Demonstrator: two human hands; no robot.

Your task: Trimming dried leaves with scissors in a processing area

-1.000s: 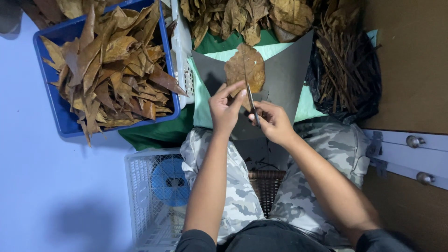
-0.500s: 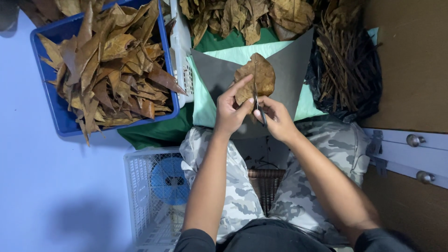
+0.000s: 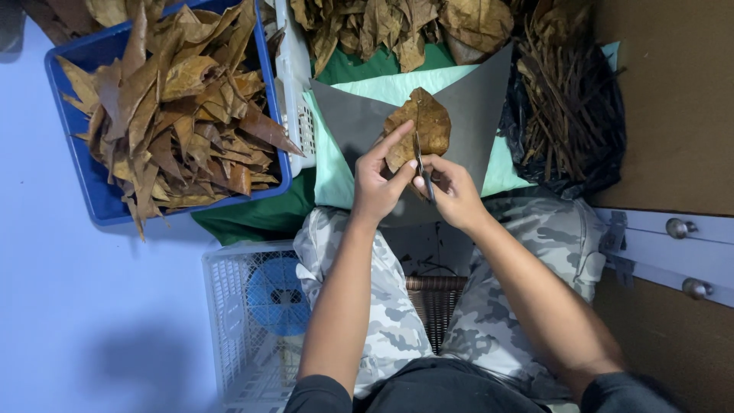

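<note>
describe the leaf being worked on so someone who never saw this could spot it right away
Start at the dark grey sheet spread over the person's lap, in the middle of the view. Just above its centre, one broad brown dried leaf is held up by the left hand, with the right hand pressing scissors to it. It is the only leaf held singly; the others lie heaped in the blue crate and piles.

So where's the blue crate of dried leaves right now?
In the head view, the blue crate sits upper left, left of the left hand, beside a white basket.
</note>
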